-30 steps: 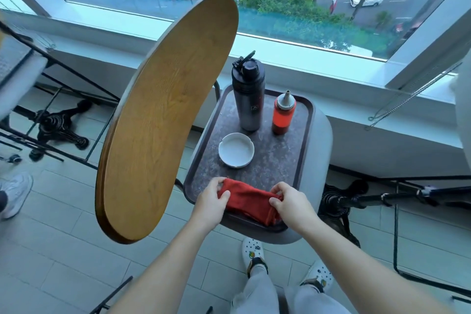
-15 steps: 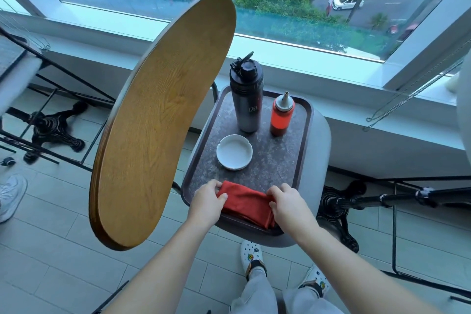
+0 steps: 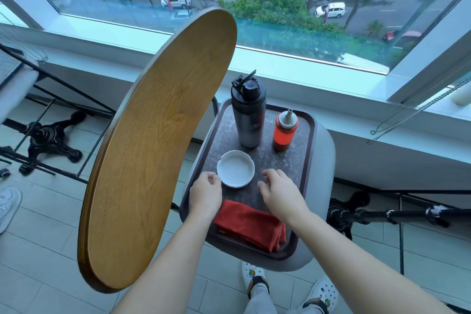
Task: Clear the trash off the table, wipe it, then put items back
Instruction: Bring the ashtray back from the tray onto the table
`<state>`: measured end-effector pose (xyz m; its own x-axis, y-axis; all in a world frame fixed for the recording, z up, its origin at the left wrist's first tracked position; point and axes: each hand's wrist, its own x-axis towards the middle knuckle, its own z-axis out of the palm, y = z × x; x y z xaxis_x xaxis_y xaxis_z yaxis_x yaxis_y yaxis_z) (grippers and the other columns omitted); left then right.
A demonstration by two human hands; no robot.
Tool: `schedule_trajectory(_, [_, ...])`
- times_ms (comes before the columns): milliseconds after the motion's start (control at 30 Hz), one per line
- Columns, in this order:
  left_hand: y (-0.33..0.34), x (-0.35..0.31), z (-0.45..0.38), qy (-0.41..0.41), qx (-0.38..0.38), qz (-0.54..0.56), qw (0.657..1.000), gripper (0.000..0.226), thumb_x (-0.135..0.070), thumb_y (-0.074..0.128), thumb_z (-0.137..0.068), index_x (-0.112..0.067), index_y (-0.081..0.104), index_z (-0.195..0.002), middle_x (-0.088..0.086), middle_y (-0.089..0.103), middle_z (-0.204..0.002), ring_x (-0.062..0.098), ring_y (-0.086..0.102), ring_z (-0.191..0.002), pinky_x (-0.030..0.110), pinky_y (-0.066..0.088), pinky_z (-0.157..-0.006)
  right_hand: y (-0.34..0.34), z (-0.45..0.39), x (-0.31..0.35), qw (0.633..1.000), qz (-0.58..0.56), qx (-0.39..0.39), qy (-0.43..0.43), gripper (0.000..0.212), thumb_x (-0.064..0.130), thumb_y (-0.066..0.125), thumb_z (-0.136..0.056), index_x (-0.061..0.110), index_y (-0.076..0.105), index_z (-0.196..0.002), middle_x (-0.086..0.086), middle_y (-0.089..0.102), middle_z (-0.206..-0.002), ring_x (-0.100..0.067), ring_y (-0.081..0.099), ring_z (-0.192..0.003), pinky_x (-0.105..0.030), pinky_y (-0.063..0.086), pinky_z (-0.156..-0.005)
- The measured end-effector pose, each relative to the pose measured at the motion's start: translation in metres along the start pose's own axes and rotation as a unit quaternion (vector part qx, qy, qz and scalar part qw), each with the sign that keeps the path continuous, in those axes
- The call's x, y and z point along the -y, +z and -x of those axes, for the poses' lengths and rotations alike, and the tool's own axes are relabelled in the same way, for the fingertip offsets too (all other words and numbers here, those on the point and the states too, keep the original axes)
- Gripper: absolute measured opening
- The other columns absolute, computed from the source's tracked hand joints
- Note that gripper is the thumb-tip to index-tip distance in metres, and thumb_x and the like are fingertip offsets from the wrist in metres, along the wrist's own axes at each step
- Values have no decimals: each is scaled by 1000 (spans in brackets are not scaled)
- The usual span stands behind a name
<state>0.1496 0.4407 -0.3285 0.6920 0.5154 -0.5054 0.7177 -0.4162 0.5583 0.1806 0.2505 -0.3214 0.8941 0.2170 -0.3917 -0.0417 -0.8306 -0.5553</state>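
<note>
A dark tray (image 3: 307, 160) rests on a grey chair seat (image 3: 325, 186). On it stand a black flask (image 3: 248, 115), a red squeeze bottle (image 3: 284, 131) and a white ashtray (image 3: 235, 168). A folded red cloth (image 3: 251, 227) lies at the tray's near edge. My left hand (image 3: 205, 192) hovers at the ashtray's left rim, fingers loosely curled and holding nothing. My right hand (image 3: 279, 192) hovers just right of the ashtray with relaxed fingers, also holding nothing. The round wooden table top (image 3: 155, 153) stands to the left.
A window sill (image 3: 293, 69) runs behind the chair. Black metal table bases stand on the tiled floor at the left (image 3: 48, 139) and right (image 3: 341, 214). My feet in white clogs (image 3: 253, 278) are below the chair. Another person's shoe (image 3: 7, 205) shows at far left.
Both hands have let go of the red cloth, which now lies on the tray's near edge, and moved forward to either side of the white ashtray.
</note>
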Motion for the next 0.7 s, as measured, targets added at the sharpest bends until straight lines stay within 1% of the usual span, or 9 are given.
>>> schedule_trajectory(67, [2,-7,-5,8,-2,37,999,32,-33,43,-102,-25,59,-129,-3,64,-121,20,60,-108,40,51,-91,-3,-15,8,999,-35,1,22,41,33,49,-101,16,53,-138,-4,57,-130,-25,53,-120,-36,41,-102])
schedule_trajectory(133, [5,-10,-10,18,-2,51,999,38,-31,44,-102,-24,53,-138,-4,62,-124,19,58,-112,40,50,-95,-2,-25,12,998,-58,1,39,42,32,49,-101,15,53,-139,-5,57,-132,-25,52,-123,-36,40,-104])
schedule_trajectory(233, [10,-12,-16,26,-3,50,998,43,-28,43,-102,-21,49,-145,-7,58,-123,13,54,-110,33,45,-92,1,-34,16,995,-76,12,61,43,29,49,-100,14,53,-140,-8,57,-133,-26,51,-126,-35,40,-104])
schedule_trajectory(300, [14,-9,-21,28,-1,42,999,43,-27,44,-103,-20,51,-144,-3,60,-130,16,55,-116,31,44,-94,4,-35,17,993,-89,23,75,44,27,50,-100,14,53,-142,-9,57,-134,-28,51,-127,-36,40,-105])
schedule_trajectory(367, [17,-8,-25,36,4,24,999,40,-28,45,-102,-23,57,-140,1,62,-132,20,58,-119,36,48,-98,5,-34,17,990,-103,32,88,44,26,49,-100,17,53,-143,-11,56,-137,-29,51,-129,-36,40,-106])
schedule_trajectory(433, [18,-8,-27,34,5,20,999,38,-26,46,-102,-25,60,-137,1,63,-129,21,59,-117,41,50,-98,6,-34,18,988,-118,37,97,42,25,49,-99,22,58,-140,-10,57,-135,-29,54,-125,-36,44,-102])
schedule_trajectory(533, [17,-8,-26,28,2,32,999,37,-22,48,-101,-25,61,-135,0,63,-129,21,59,-117,40,50,-98,7,-34,21,979,-162,37,121,38,23,50,-94,28,67,-128,-4,68,-123,-24,61,-113,-34,50,-92])
schedule_trajectory(633, [17,-8,-25,25,0,35,999,35,-21,49,-101,-24,62,-133,0,64,-128,21,59,-115,39,51,-96,5,-34,25,968,-198,35,149,37,23,52,-90,29,71,-121,1,74,-107,-21,66,-102,-34,53,-86])
schedule_trajectory(700, [16,-9,-23,23,0,41,999,34,-20,49,-101,-25,63,-131,0,64,-127,20,60,-113,38,52,-95,5,-34,26,965,-209,36,157,36,25,52,-88,28,72,-118,2,74,-104,-21,67,-99,-34,54,-86])
